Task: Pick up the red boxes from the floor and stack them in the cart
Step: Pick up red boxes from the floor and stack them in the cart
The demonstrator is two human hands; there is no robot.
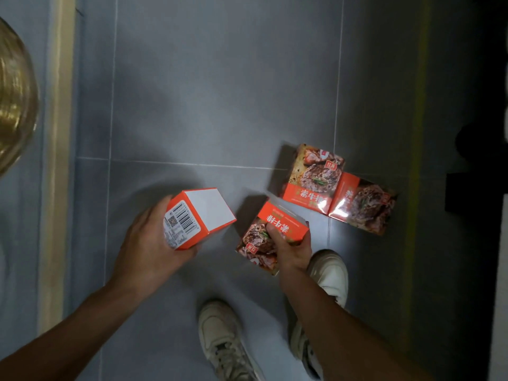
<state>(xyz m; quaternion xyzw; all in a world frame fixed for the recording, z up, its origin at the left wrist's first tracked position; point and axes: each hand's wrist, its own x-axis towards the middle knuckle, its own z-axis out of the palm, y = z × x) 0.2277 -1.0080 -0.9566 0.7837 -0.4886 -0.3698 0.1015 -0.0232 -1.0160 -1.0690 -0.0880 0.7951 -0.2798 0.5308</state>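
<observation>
Nearby, two red boxes [336, 188] lie touching on the floor [220, 92] while both hands [154, 243] each grip one.

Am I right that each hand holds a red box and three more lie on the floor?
Not quite. The head view shows the left hand and right hand each holding a red box, but only two more lie on the floor: one beside another.

Your blurred golden round object [15, 97] is cut off by the left edge; your right hand [291, 250] hides part of its red cardboard box [270, 235].
</observation>
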